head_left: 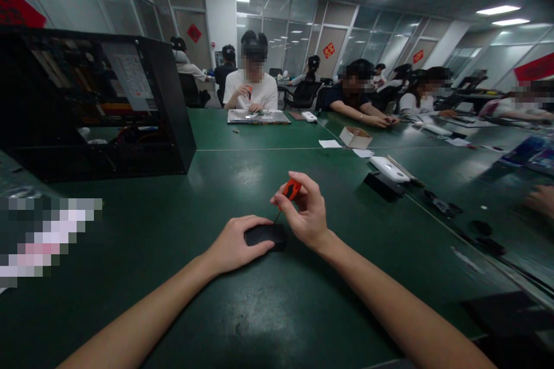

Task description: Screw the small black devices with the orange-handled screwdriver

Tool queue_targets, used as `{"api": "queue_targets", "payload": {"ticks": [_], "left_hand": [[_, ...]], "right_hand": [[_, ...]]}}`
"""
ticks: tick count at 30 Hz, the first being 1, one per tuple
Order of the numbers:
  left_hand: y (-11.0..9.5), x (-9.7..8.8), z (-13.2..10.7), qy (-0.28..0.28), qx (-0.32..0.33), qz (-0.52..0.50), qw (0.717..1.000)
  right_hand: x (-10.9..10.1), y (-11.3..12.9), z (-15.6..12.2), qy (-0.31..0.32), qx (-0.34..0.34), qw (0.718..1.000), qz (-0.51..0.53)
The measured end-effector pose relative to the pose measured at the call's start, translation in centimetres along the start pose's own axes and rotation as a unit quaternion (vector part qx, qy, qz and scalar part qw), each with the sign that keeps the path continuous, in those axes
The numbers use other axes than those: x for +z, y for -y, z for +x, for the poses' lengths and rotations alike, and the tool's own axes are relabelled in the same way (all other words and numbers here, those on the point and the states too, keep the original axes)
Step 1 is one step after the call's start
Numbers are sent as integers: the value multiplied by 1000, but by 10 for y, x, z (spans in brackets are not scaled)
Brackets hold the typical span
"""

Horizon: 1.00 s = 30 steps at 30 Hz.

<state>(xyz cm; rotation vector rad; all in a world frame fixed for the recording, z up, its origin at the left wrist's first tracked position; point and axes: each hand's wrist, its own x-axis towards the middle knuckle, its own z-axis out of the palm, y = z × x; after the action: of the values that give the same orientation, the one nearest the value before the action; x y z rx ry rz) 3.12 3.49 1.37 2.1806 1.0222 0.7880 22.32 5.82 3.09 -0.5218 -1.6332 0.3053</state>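
1. Green counter (259, 311) at far left, carrying an open black computer case (95, 104), well apart from the work. Best left beyond reach of the elbows.
2. Left hand (236, 242) laid palm down, fingers curled over the near left part of a small black device (266, 235), pinning it to the counter. Press straight down, firmly, to stop any skating or twisting under the tool.
3. Small black device lying flat at mid-frame, just ahead of the person, between both hands, right end uncovered. Hold fingertips away from the spot under the tip.
4. Orange-handled screwdriver (292, 189) nearly upright, thin dark shaft slanting down to the device's far edge. Tip's seating in any screw too small to tell. Judged soundest: shaft in line with the screw, light downward push, slow turns, to spare the head from stripping.
5. Right hand (307, 216) closed on the orange handle, pinched between thumb and fingertips, wrist raised off the counter. Probably steadier with the heel of the hand or little finger rested down.
6. Farther right, a white gadget on a black stand (387, 168) and a small cardboard box (355, 137), well apart from the device. Another person's hand (541, 199) at the far right edge. Tiny parts likely hard to spot on dark green, so park them just beside the device.
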Motion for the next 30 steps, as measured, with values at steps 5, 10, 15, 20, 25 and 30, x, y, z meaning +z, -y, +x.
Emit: {"api": "queue_targets", "payload": {"ticks": [5, 10, 15, 20, 25, 30], "left_hand": [[2, 1, 3, 0, -5, -14, 1000], [3, -1, 4, 10, -12, -1, 1000], [1, -3, 3, 10, -20, 0, 1000], [0, -1, -5, -24, -30, 18, 999], [-1, -1, -10, -25, -37, 35, 998], [-2, -1, -10, -22, -35, 28, 999]], "right_hand": [[-6, 6, 8, 17, -80, 993, -83], [-11, 6, 12, 8, -51, 991, -122], [-20, -3, 16, 16, -72, 986, -150], [-24, -16, 17, -3, -39, 984, -176], [-18, -16, 13, 2, 25, 993, -114], [-14, -3, 12, 21, -23, 992, -123]]}}
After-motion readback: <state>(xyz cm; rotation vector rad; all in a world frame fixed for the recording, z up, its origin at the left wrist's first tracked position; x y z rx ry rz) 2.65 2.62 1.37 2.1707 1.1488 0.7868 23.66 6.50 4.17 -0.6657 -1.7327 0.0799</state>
